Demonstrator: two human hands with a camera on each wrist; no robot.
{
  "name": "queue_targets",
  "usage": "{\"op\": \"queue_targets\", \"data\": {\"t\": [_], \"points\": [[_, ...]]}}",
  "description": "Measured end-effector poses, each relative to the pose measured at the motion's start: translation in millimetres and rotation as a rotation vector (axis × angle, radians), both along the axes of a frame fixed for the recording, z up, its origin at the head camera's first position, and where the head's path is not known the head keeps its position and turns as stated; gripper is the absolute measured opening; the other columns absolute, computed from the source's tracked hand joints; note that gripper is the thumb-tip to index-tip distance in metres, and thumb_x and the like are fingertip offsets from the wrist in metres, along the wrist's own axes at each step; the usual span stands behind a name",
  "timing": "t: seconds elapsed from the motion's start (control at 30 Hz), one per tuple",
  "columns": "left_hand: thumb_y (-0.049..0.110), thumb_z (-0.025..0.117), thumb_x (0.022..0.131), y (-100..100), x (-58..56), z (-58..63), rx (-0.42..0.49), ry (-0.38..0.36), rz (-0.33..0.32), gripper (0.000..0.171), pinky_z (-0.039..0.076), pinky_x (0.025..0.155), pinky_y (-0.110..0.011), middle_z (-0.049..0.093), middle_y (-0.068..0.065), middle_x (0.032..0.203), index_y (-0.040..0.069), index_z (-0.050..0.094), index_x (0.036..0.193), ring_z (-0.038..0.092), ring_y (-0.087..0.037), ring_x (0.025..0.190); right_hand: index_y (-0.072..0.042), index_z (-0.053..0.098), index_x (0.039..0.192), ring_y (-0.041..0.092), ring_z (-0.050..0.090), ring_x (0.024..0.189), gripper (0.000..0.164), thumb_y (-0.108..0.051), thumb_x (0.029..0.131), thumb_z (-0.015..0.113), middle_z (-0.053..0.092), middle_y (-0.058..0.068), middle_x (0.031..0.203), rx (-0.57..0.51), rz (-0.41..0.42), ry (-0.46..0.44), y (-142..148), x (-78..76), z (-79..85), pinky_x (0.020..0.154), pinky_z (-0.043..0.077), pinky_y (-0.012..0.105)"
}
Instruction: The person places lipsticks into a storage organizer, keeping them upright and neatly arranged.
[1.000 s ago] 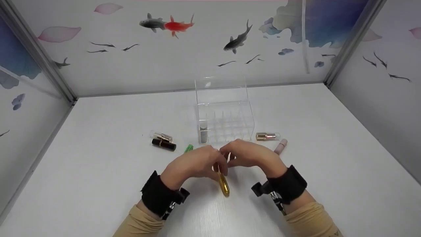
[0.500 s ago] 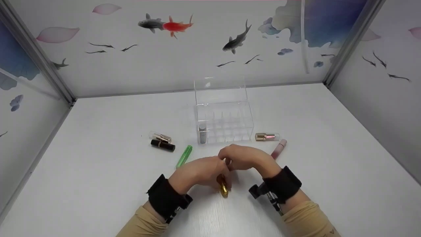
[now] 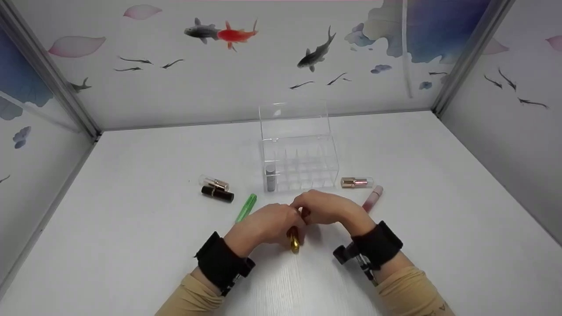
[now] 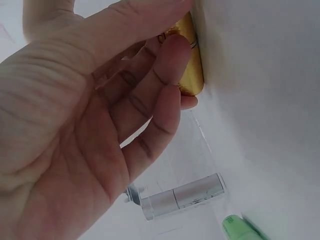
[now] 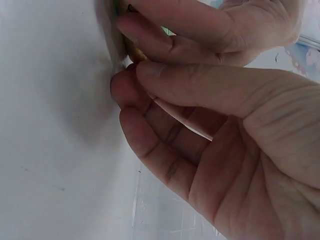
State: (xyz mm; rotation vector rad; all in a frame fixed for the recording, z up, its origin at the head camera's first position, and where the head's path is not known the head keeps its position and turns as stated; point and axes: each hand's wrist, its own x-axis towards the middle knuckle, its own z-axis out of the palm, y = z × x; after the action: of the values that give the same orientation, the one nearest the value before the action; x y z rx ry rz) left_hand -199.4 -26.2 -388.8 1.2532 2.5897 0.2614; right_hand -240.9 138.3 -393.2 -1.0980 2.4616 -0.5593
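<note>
My left hand point(image 3: 270, 224) holds a shiny gold lipstick tube point(image 3: 294, 245) between its thumb and fingers, close over the white table. In the left wrist view the gold tube point(image 4: 192, 77) shows past the curled fingertips. My right hand point(image 3: 325, 206) meets the left one at the tube's far end. There its thumb and forefinger pinch the end of the tube, where a small dark red spot shows in the right wrist view; the fingers hide most of that end. A green tube point(image 3: 246, 208) lies beside the left hand, and a pink tube point(image 3: 373, 198) beside the right.
Behind the hands stands a clear divided box point(image 3: 303, 169) with its lid raised and a silver tube point(image 3: 271, 179) upright in its left corner. A black tube point(image 3: 218, 193) and a clear-capped one point(image 3: 215, 182) lie left; a gold-and-clear lipstick point(image 3: 355, 182) lies right.
Both hands have drawn slightly toward the person, uncovering more of the green tube. Less of the gold tube sticks out of the left hand than a second ago.
</note>
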Motion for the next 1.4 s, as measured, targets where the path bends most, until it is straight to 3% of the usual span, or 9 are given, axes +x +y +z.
{"op": "queue_targets", "data": {"t": [0.13, 0.37, 0.47, 0.6, 0.77, 0.93, 1.1, 1.4], "points": [[0.014, 0.079, 0.074, -3.5, -4.4, 0.0, 0.071, -0.018, 0.009, 0.016, 0.048, 0.077, -0.02, 0.07, 0.011, 0.085, 0.022, 0.075, 0.087, 0.063, -0.007, 0.083, -0.016, 0.069, 0.088, 0.008, 0.059, 0.078, 0.028, 0.008, 0.075, 0.065, 0.068, -0.004, 0.087, -0.025, -0.006, 0.013, 0.9, -1.7, -1.8, 0.072, 0.05, 0.023], [0.013, 0.075, 0.078, -10.6, -13.3, 2.9, 0.197, -0.019, 0.023, 0.019, 0.049, 0.081, -0.021, 0.07, 0.005, 0.095, 0.015, 0.07, 0.096, 0.064, -0.01, 0.09, -0.012, 0.066, 0.089, 0.01, 0.05, 0.072, 0.02, 0.003, 0.076, 0.068, 0.062, -0.002, 0.08, -0.005, -0.051, 0.067, 3.6, -4.2, -3.0, 0.066, 0.045, 0.023], [0.014, 0.073, 0.082, -14.2, -17.7, 4.3, 0.269, -0.016, 0.046, 0.016, 0.049, 0.082, -0.021, 0.069, 0.006, 0.095, 0.017, 0.069, 0.097, 0.063, -0.009, 0.09, -0.011, 0.065, 0.086, 0.009, 0.049, 0.07, 0.013, -0.002, 0.079, 0.068, 0.058, -0.004, 0.077, -0.023, -0.067, 0.038, 5.2, -5.9, -4.4, 0.064, 0.043, 0.022], [0.018, 0.07, 0.085, -19.7, -22.9, 9.0, 0.342, -0.013, 0.124, 0.016, 0.049, 0.082, -0.024, 0.069, 0.006, 0.097, 0.017, 0.069, 0.1, 0.062, -0.009, 0.092, -0.013, 0.066, 0.088, 0.008, 0.056, 0.074, 0.005, -0.011, 0.084, 0.067, 0.063, -0.006, 0.079, -0.087, -0.08, -0.041, 9.0, -8.9, -5.3, 0.069, 0.047, 0.022], [0.017, 0.067, 0.087, -24.7, -26.9, 14.8, 0.428, 0.036, 0.191, 0.019, 0.051, 0.082, -0.027, 0.068, 0.003, 0.101, 0.014, 0.067, 0.106, 0.064, -0.012, 0.093, -0.016, 0.066, 0.097, 0.013, 0.065, 0.086, 0.012, -0.024, 0.089, 0.065, 0.069, -0.003, 0.088, -0.153, -0.12, -0.084, 13.6, -11.3, -0.5, 0.079, 0.052, 0.029], [0.015, 0.065, 0.089, -24.8, -29.0, 16.4, 0.547, 0.149, 0.224, 0.021, 0.052, 0.08, -0.028, 0.068, 0.002, 0.101, 0.014, 0.062, 0.109, 0.066, -0.012, 0.091, -0.013, 0.065, 0.099, 0.015, 0.065, 0.09, 0.014, -0.024, 0.089, 0.065, 0.069, -0.001, 0.094, -0.238, -0.194, 0.011, 12.7, -12.9, 4.2, 0.08, 0.052, 0.032], [0.018, 0.065, 0.089, -23.1, -31.7, 18.2, 0.646, 0.263, 0.309, 0.024, 0.053, 0.076, -0.025, 0.067, 0.001, 0.102, 0.015, 0.056, 0.111, 0.067, -0.011, 0.09, -0.015, 0.067, 0.102, 0.015, 0.066, 0.092, 0.015, -0.021, 0.088, 0.066, 0.069, -0.002, 0.099, -0.383, -0.287, 0.12, 5.7, -12.6, 7.6, 0.081, 0.054, 0.033], [0.019, 0.064, 0.09, -23.2, -39.4, 19.3, 0.729, 0.365, 0.452, 0.026, 0.053, 0.069, -0.017, 0.066, 0.001, 0.102, 0.017, 0.057, 0.115, 0.066, -0.01, 0.09, -0.014, 0.065, 0.114, 0.012, 0.068, 0.092, 0.027, -0.018, 0.087, 0.067, 0.072, 0.001, 0.102, -0.56, -0.454, 0.291, -10.5, -9.8, 12.7, 0.073, 0.056, 0.028]]}}
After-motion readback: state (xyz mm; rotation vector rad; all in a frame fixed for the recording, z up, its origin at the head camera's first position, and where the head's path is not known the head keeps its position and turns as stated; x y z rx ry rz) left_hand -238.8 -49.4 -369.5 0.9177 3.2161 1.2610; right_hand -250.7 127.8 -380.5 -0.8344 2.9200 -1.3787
